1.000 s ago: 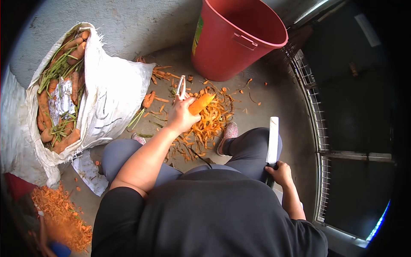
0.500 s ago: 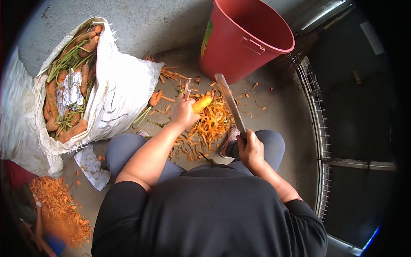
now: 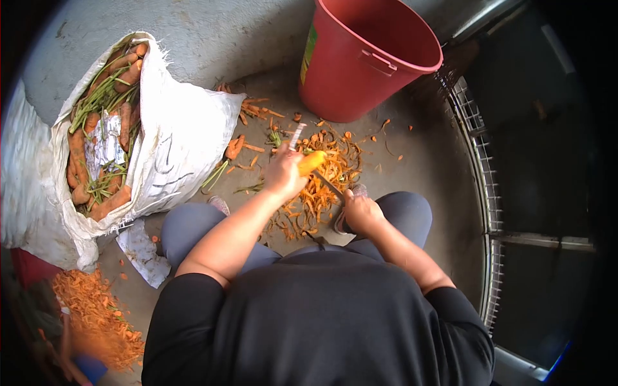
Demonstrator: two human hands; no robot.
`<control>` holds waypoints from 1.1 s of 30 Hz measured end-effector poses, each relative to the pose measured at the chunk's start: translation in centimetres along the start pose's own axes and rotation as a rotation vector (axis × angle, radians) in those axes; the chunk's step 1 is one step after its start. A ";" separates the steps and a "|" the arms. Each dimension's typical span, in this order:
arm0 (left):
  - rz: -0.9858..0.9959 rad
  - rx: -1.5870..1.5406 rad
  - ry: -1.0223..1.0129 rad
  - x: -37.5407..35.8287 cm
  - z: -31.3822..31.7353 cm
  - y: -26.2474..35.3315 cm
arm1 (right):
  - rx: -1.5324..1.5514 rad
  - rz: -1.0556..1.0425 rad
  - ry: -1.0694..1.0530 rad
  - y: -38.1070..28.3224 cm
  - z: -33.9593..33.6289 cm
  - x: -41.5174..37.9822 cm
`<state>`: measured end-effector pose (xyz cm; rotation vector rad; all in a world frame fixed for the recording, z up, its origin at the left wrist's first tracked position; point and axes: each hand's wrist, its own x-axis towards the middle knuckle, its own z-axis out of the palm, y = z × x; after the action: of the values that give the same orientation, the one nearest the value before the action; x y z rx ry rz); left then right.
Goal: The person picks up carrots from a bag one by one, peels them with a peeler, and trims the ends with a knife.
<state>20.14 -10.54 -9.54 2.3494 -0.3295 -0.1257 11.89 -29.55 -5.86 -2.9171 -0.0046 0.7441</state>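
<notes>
My left hand (image 3: 285, 172) is closed around a peeled yellow-orange carrot (image 3: 313, 162), whose end points right. From the same fist sticks up a slim, pale handheld tool (image 3: 297, 136), possibly a peeler. My right hand (image 3: 362, 212) grips a knife (image 3: 329, 185); its blade runs up and left, with the tip side right at the carrot's lower edge. Beneath both hands, a heap of orange peelings (image 3: 315, 204) is spread over the floor between my feet.
A tall red bucket (image 3: 347, 80) stands ahead. To the left, a white sack (image 3: 187, 122) lies open with unpeeled carrots (image 3: 77, 154) inside. Wire mesh (image 3: 492, 199) borders the right side. At lower left, another person's arm (image 3: 66, 341) is beside a second peelings pile (image 3: 96, 309).
The knife has swung down from upright and its blade has come left to the carrot. My right hand has moved slightly left; my left hand with the carrot has shifted a little right.
</notes>
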 end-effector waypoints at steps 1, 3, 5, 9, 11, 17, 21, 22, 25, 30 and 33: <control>0.049 0.011 0.034 -0.3 0.0 0.7 | 0.035 0.005 -0.013 0.6 1.7 0.8; 0.055 -0.045 0.153 0.5 -0.3 0.4 | 0.136 0.150 -0.012 -0.3 1.1 1.7; -0.016 -0.388 -0.021 1.7 -0.5 -1.6 | 0.277 0.123 0.118 -0.1 0.8 2.1; 0.127 -0.735 -0.006 2.9 -1.7 -1.6 | 0.959 0.056 0.136 1.5 0.5 2.9; 0.112 -0.811 0.025 3.2 -1.3 -1.9 | 1.120 -0.088 0.236 1.3 0.4 3.1; -0.558 -1.434 -0.282 3.1 -1.8 -2.1 | 0.575 -0.225 0.511 -3.0 -5.8 3.3; -0.566 -1.640 -0.370 3.4 -1.0 -2.0 | 0.363 -0.436 0.568 -4.5 -6.3 4.4; -0.595 -1.651 -0.431 3.2 -1.6 -1.7 | 0.334 -0.479 0.541 -4.9 -5.9 4.6; -0.643 -1.574 -0.350 3.2 -1.8 -2.1 | 0.304 -0.515 0.539 -5.9 -5.1 4.5; -0.736 -1.616 -0.328 3.4 -2.3 -1.9 | 0.249 -0.496 0.523 -6.2 -4.7 4.7; -0.761 -1.668 -0.355 3.5 -2.0 -2.2 | 0.227 -0.517 0.518 -6.3 -4.6 5.0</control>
<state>24.31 -8.63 -9.66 0.6587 0.4266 -0.8111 18.63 -23.74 -3.43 -2.6172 -0.5546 -0.0878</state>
